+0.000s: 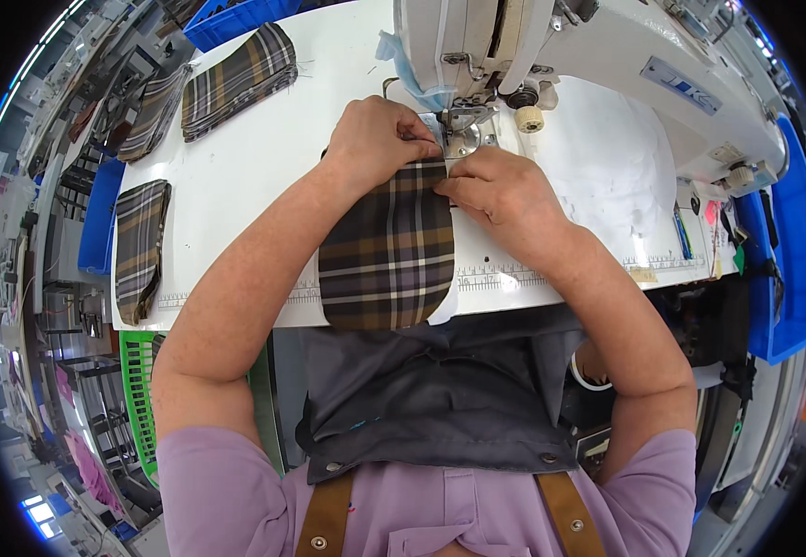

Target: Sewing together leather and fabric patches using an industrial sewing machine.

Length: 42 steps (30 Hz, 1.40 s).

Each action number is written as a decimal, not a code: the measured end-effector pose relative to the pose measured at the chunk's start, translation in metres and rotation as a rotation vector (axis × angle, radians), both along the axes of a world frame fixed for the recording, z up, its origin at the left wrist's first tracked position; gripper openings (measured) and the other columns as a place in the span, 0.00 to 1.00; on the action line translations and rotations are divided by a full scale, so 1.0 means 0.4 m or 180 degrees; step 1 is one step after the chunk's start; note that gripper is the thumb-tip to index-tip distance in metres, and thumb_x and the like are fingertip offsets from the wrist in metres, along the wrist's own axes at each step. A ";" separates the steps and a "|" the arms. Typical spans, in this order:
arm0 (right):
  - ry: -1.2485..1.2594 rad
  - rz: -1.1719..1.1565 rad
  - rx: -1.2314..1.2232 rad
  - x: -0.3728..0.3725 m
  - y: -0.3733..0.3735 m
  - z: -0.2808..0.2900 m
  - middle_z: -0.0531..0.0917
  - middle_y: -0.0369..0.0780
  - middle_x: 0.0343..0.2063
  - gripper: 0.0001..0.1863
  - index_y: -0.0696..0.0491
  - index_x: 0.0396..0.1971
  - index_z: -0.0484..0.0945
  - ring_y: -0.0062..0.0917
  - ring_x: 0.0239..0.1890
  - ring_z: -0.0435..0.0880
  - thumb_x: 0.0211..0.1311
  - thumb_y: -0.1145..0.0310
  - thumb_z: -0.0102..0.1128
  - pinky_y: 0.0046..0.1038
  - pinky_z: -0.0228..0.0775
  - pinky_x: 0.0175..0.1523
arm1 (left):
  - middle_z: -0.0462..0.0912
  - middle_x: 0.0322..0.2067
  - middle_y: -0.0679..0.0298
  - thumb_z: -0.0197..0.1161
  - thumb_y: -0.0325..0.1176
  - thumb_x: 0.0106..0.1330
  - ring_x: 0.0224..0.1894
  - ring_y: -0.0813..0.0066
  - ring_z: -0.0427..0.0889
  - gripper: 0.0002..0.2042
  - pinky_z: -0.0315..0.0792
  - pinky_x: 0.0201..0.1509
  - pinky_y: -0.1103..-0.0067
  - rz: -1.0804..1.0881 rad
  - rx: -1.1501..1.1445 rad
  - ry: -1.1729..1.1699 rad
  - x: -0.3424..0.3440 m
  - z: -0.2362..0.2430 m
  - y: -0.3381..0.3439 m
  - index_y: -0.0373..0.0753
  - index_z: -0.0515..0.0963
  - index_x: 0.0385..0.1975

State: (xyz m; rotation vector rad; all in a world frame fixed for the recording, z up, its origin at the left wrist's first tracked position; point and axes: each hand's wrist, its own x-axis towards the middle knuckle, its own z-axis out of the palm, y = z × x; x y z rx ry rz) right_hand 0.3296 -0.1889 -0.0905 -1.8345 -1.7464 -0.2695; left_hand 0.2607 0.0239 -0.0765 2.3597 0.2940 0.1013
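A plaid fabric piece [386, 251] in brown, black and white, with rounded lower corners, lies in front of me and reaches slightly past the table's front edge. My left hand [375, 139] pinches its top edge, close to the presser foot [463, 121] of the sewing machine [505, 46]. At the piece's upper right edge, my right hand [505, 195] is closed with thumb and forefinger together on the fabric. The fingertips of both hands are just short of the needle area. The machine's parts partly hide the spot under the needle.
Stacks of plaid pieces lie at the table's far left [240, 82] and left edge [141, 251]. Blue bins stand at the back [236, 20] and right [798, 278]. A green basket [138, 399] sits below the left edge. A ruler strip [514, 277] runs along the front.
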 end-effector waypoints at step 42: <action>0.0262 -0.0475 0.0126 -0.100 -0.129 0.002 0.85 0.39 0.42 0.17 0.55 0.45 0.81 0.35 0.45 0.81 0.54 0.68 0.71 0.35 0.69 0.47 | 0.88 0.46 0.56 0.75 0.22 0.57 0.56 0.58 0.86 0.11 0.73 0.68 0.63 -0.0926 -0.0124 -0.1106 -0.285 -0.021 -0.169 0.36 0.87 0.40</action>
